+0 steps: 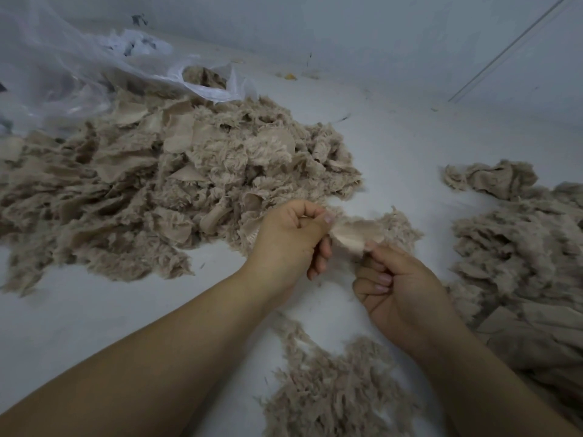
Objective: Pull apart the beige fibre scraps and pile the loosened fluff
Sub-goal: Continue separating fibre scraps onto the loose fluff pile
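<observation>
**Scrap stretched between two hands**

The left hand (291,238) and right hand (396,288) each pinch an end of one beige scrap (353,234), held taut above the pale surface (394,146), presumably to tear it. The unsorted heap (164,171) lies left; loosened fluff (334,383) gathers below.

A plain textile-scrap sorting room, more workshop than home. The floor (394,146) is bare, pale and littered with lint, meeting unpainted-looking grey walls (362,33). Large heaps of beige pile-fabric offcuts (164,171) lie straight on it, with a second heap (520,247) at right and loose fluff (331,386) near the person. A clear plastic bag (79,70) holds more scraps.
</observation>
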